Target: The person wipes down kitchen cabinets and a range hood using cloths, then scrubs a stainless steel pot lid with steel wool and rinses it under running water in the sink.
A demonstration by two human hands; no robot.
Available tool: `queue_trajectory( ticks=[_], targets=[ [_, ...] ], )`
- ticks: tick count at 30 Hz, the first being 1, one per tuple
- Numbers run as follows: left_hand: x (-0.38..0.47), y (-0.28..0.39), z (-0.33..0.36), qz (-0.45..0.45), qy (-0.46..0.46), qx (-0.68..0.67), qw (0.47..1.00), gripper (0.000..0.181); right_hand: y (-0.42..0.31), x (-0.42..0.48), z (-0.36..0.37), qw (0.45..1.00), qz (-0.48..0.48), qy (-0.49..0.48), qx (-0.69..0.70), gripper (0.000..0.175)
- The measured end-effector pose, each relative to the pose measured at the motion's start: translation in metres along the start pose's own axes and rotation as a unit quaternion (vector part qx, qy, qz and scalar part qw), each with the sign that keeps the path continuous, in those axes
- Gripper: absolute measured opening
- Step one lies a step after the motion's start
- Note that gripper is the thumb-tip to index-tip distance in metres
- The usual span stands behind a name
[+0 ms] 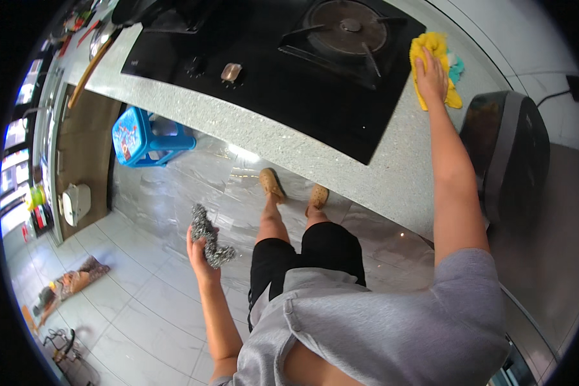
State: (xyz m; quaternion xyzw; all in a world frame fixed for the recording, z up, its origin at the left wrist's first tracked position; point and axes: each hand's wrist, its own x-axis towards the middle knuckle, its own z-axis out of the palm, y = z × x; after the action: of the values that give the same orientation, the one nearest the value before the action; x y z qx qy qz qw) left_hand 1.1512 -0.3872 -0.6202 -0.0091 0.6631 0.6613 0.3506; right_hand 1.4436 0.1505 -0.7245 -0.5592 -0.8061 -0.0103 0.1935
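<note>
My left hand (201,251) is closed around a silvery metal scouring pad (209,236), held low over the floor to the left of my legs. My right hand (432,79) lies on a yellow cloth (422,72) on the speckled grey countertop (400,169), just right of the black gas hob (318,106). A teal cloth (456,68) shows beside the yellow one. The hob carries a round burner (350,25) with a pan support and a control knob (231,72).
A dark appliance (506,154) stands at the counter's right. A wooden-handled pan (94,65) overhangs the counter's edge at upper left. Below are a blue plastic stool (147,137) and a white bin (76,204) on a cabinet door. Another person (70,284) is far left.
</note>
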Motion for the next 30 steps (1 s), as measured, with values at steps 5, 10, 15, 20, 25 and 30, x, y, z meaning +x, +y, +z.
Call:
queue_trajectory(
  ticks=[5, 10, 15, 20, 25, 30],
  targets=[
    [0.005, -0.004, -0.056, -0.030, 0.042, -0.014, 0.999, 0.045, -0.029, -0.075, -0.016, 0.993, 0.001, -0.065, 0.095, 0.045],
    [0.041, 0.007, -0.071, -0.060, -0.010, -0.044, 0.997, 0.047, -0.136, -0.214, -0.069, 0.976, -0.041, -0.092, 0.195, 0.041],
    [0.069, 0.043, -0.109, -0.039, -0.068, -0.035, 0.996, 0.049, -0.266, -0.236, -0.063, 0.967, -0.145, -0.136, 0.159, 0.048],
    [0.081, 0.080, -0.189, -0.015, 0.008, -0.050, 0.999, 0.053, -0.372, -0.185, -0.027, 0.948, -0.260, -0.114, 0.142, 0.055],
    [0.087, 0.082, -0.274, 0.028, 0.085, -0.073, 0.993, 0.050, -0.478, -0.141, 0.009, 0.942, -0.294, -0.132, 0.092, 0.058],
    [0.084, 0.096, -0.284, 0.027, 0.114, -0.076, 0.990, 0.051, -0.542, -0.125, 0.059, 0.983, -0.110, 0.078, 0.120, 0.042]
  ],
)
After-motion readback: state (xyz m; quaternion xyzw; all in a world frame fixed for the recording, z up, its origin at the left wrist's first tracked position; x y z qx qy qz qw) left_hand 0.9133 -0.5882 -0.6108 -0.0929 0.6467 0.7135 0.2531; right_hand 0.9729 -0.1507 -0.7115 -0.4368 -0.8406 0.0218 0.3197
